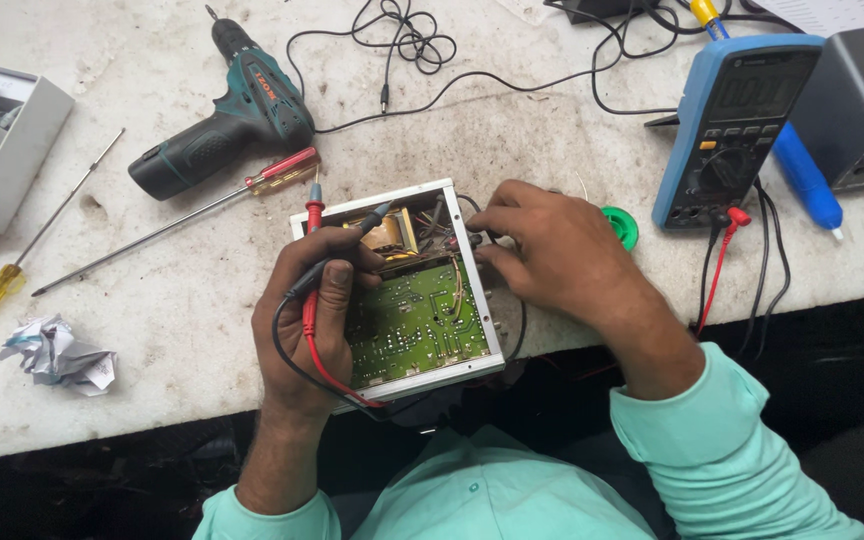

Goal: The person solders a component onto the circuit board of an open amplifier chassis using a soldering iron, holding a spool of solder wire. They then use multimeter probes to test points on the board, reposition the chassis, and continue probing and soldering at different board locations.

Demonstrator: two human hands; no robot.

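An open white metal case [472, 262] with a green circuit board [414, 325] and a yellow-taped transformer [389, 234] lies at the bench's near edge. My left hand [314, 320] grips a red test probe [313, 222] and a black test probe [370, 221] together, their tips over the case's far left part. My right hand [550, 255] rests against the case's right wall, fingers pinched at its upper right corner. A blue multimeter [732, 125] stands propped at the right, red and black leads hanging from it.
A green cordless drill [237, 110], a red-handled long screwdriver [192, 215] and a yellow-handled one [12, 275] lie at the left. Crumpled paper [57, 355], a white box [17, 140], a green solder spool [620, 226], a grey soldering station [857, 105] and black cables [512, 70] surround them.
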